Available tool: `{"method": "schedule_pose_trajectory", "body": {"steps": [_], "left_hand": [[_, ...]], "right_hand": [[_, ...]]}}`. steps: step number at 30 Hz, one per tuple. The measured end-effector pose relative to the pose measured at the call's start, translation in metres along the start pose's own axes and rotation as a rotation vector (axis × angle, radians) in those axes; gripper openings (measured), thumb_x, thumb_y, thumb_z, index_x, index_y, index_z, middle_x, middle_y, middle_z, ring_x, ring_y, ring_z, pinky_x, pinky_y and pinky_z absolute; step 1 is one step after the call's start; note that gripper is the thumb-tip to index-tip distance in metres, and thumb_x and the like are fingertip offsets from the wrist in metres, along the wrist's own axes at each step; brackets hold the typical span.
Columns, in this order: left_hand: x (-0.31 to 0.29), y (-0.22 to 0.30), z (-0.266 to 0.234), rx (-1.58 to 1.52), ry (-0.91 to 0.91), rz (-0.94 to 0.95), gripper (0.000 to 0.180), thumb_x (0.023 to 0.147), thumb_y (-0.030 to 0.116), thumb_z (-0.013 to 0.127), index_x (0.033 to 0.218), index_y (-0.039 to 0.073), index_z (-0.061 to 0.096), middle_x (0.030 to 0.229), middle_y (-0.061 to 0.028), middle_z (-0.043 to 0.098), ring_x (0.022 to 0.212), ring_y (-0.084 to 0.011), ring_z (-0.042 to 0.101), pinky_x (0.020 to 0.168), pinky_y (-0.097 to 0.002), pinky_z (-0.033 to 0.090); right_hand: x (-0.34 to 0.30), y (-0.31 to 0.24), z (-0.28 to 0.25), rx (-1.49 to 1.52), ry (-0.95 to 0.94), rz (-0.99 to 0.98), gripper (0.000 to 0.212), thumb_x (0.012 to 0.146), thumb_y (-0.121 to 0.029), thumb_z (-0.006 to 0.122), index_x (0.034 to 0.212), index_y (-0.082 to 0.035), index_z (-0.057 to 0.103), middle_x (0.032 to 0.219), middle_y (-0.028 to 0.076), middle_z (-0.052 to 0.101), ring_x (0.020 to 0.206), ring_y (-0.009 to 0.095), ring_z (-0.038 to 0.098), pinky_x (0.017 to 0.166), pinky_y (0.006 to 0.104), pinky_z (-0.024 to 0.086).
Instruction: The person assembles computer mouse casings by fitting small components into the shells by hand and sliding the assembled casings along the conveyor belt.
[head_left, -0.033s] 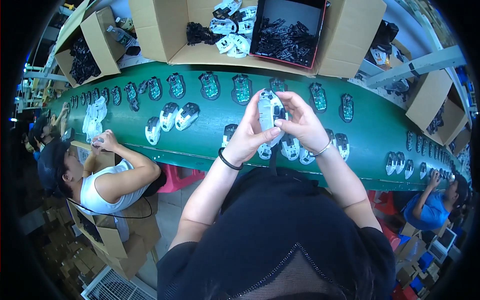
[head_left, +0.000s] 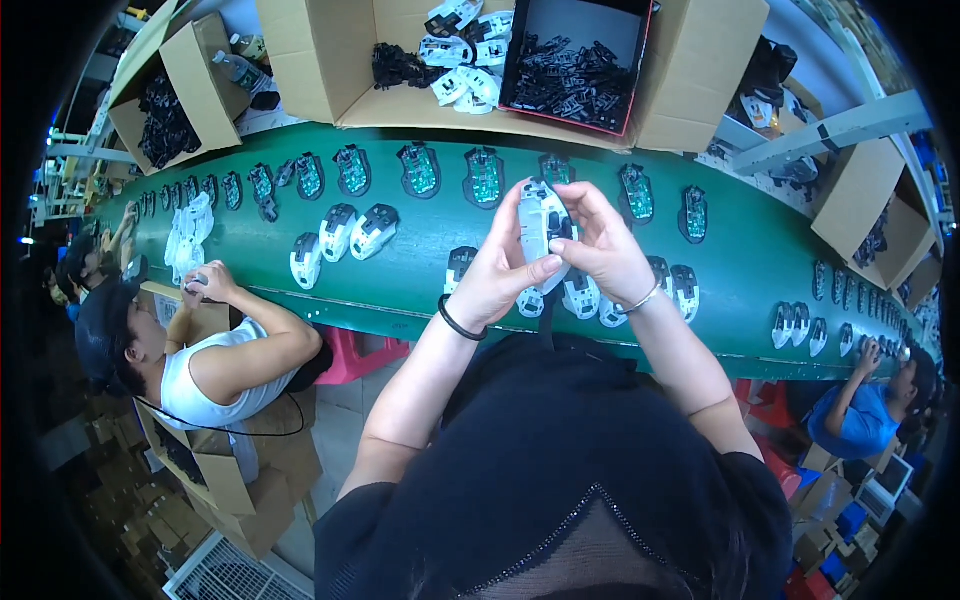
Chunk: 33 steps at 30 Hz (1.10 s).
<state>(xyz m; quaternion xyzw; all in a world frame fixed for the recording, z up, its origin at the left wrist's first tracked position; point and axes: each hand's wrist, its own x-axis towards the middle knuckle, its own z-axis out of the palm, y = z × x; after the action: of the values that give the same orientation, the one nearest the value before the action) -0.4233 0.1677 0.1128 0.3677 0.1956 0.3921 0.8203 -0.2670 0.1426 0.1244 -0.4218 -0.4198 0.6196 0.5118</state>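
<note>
A white computer mouse shell (head_left: 536, 228) with black parts set into it is held up between both hands above the green work surface. My left hand (head_left: 497, 262) is closed round its left side, thumb along the lower end. From the right, my right hand (head_left: 606, 255) grips it, its thumb pressing near a black part. Beneath and beside my hands lie several white-and-black mouse shells (head_left: 580, 297), partly hidden by them. Beyond is a row of mouse bases with green circuit boards (head_left: 420, 172); my fingers partly cover one base (head_left: 556, 170).
At the far side stands a cardboard box (head_left: 345, 65) with white shells and a black tray (head_left: 570, 18) of small black parts. More white mouse shells (head_left: 374, 232) lie left. One co-worker (head_left: 225, 350) sits at the left, another (head_left: 860, 415) at the far right.
</note>
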Motion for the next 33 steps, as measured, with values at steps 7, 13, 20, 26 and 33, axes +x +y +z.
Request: {"method": "schedule_pose_trajectory", "body": {"steps": [7,13,20,26,33], "left_hand": [[-0.01,0.005,-0.025,-0.093,0.018,-0.05,0.089,0.076,0.006,0.07,0.142,0.009,0.011,0.131,-0.0084,0.036,0.12,-0.018,0.039,0.097,-0.0323,0.036],[-0.021,0.012,-0.054,-0.118,0.061,0.004,0.087,0.077,0.004,0.069,0.141,0.012,0.012,0.128,-0.0063,0.036,0.118,-0.0174,0.04,0.096,-0.032,0.036],[-0.033,0.043,-0.109,-0.267,0.237,0.011,0.079,0.078,0.001,0.066,0.139,0.018,0.019,0.122,-0.0049,0.043,0.111,-0.0171,0.046,0.089,-0.0319,0.043],[-0.038,0.054,-0.184,-0.242,0.458,0.108,0.074,0.079,0.019,0.068,0.136,0.021,0.022,0.111,-0.0052,0.054,0.094,-0.024,0.06,0.07,-0.0334,0.054],[-0.026,0.057,-0.203,-0.221,0.638,0.174,0.062,0.086,0.009,0.057,0.136,0.018,0.022,0.114,-0.006,0.054,0.095,-0.0238,0.06,0.071,-0.0349,0.054]], "right_hand": [[0.012,0.018,0.014,0.01,0.0,0.015,0.048,0.074,0.001,0.06,0.12,-0.004,0.044,0.114,0.005,0.047,0.111,0.015,0.043,0.094,0.0314,0.038],[0.033,0.032,0.043,0.003,-0.042,0.033,0.049,0.075,0.002,0.059,0.121,-0.003,0.043,0.111,0.005,0.048,0.109,0.015,0.044,0.096,0.0302,0.035],[0.112,0.055,0.067,-0.166,-0.314,0.143,0.043,0.08,-0.006,0.062,0.121,-0.004,0.048,0.114,0.006,0.053,0.107,0.013,0.049,0.089,0.0286,0.043],[0.304,0.084,0.066,-1.003,-0.039,-0.202,0.014,0.076,-0.012,0.062,0.084,-0.001,0.065,0.075,0.015,0.065,0.072,0.026,0.064,0.069,0.0329,0.05],[0.418,0.14,0.069,-1.901,-0.081,-0.209,0.023,0.082,-0.007,0.046,0.098,-0.007,0.062,0.106,0.014,0.059,0.1,0.029,0.058,0.08,0.0367,0.051]]}}
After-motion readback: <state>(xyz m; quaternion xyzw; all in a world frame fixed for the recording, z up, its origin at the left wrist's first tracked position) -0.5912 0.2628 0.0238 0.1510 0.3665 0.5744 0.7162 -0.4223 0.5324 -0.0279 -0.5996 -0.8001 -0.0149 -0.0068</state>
